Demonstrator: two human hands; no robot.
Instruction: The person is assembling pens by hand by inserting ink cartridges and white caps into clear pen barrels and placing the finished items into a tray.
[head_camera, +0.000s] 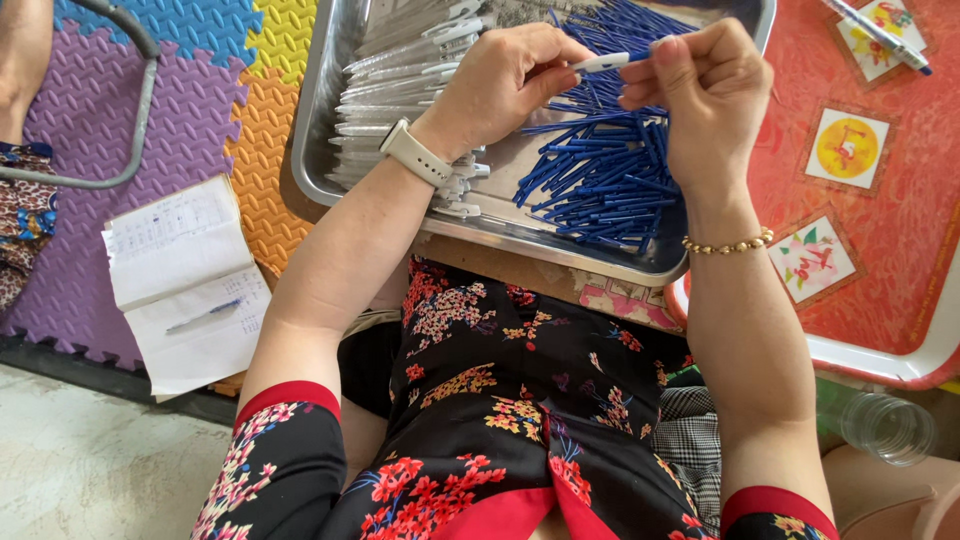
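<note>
Steel tray (330, 120) of blue refills (600, 180) | left hand (500, 85), right hand (700, 90) both pinch white pen (605, 62)

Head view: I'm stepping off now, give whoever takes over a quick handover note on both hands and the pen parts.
Left hand and right hand together hold one white pen barrel over the metal tray, a blue tip at its right end.
White barrels lie stacked in the tray's left part; blue refills are piled to the right.
Finished count cannot be told. Both piles are large, so plenty seems left.
</note>
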